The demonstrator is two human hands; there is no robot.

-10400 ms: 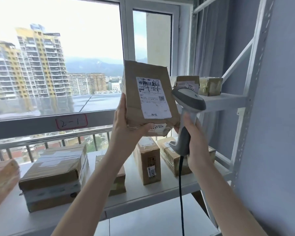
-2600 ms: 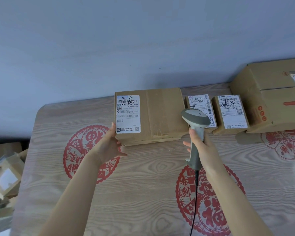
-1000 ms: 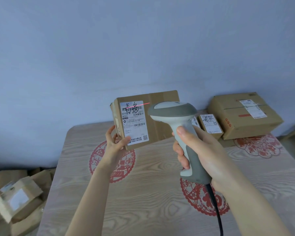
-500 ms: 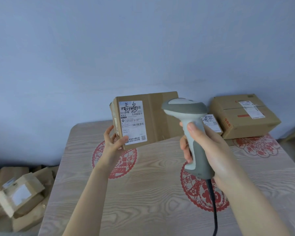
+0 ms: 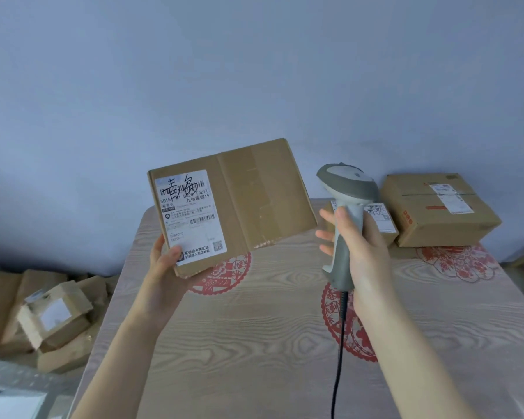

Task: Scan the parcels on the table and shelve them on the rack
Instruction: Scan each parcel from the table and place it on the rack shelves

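A flat brown cardboard parcel (image 5: 254, 198) with a white shipping label on its left half is held up above the table, label facing me. My left hand (image 5: 167, 267) grips its lower left corner, thumb on the label. My right hand (image 5: 360, 246) holds the grey handheld barcode scanner (image 5: 345, 204) upright by its handle, just right of the parcel; its black cable hangs down. Behind the scanner a small labelled parcel (image 5: 381, 220) lies on the table, partly hidden, and a large brown box (image 5: 436, 210) sits at the far right.
The wood-grain table (image 5: 254, 343) carries red paper-cut motifs and stands against a plain bluish wall. On the floor to the left lies a heap of brown parcels (image 5: 52, 319). A pale surface shows at the bottom left corner.
The parcel has come closer and higher, tilted more toward me. The scanner has drawn back to the right and stands upright; the red scan line seen a second ago is gone.
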